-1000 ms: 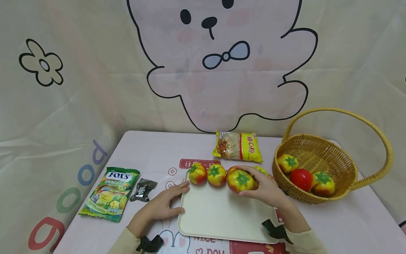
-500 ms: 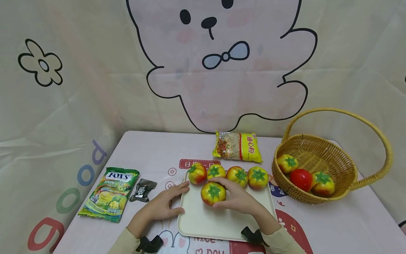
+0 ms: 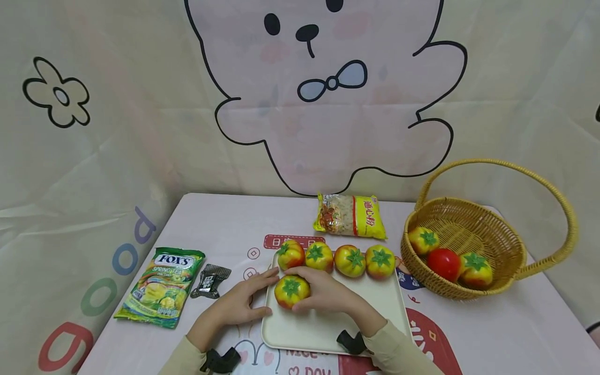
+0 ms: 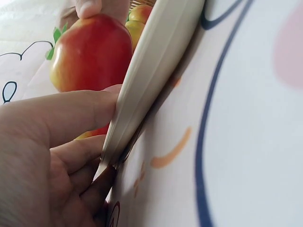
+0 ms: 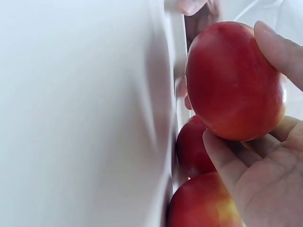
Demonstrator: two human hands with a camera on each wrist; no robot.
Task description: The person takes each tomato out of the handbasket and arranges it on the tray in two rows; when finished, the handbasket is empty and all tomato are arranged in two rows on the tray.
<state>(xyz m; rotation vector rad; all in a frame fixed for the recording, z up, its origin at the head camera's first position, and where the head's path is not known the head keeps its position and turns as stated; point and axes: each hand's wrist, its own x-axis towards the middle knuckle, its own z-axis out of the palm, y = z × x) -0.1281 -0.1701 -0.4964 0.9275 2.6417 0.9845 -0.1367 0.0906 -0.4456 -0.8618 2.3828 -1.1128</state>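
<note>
My right hand (image 3: 325, 292) holds a red-and-yellow tomato-like fruit (image 3: 291, 291) with a green star-shaped top, over the left part of a cream tray (image 3: 337, 333). In the right wrist view, thumb and fingers grip this fruit (image 5: 234, 80) from two sides, its red underside showing. My left hand (image 3: 236, 302) rests at the tray's left edge, fingers fairly straight and touching the rim. The left wrist view has the left hand (image 4: 61, 127) against the tray's side wall (image 4: 147, 71). Similar fruits (image 3: 349, 261) line the tray's far edge in a row.
A wicker basket (image 3: 506, 250) with a tall handle stands at the right, holding 3 fruits. Behind the tray lies a yellow pasta bag (image 3: 349, 216). At the left are a green FOX'S candy bag (image 3: 161, 286) and a small black wrapped packet (image 3: 211, 281).
My right hand has carried the fruit leftward across the tray, from near the row's right side to beside my left hand. The left hand has stayed at the tray's edge.
</note>
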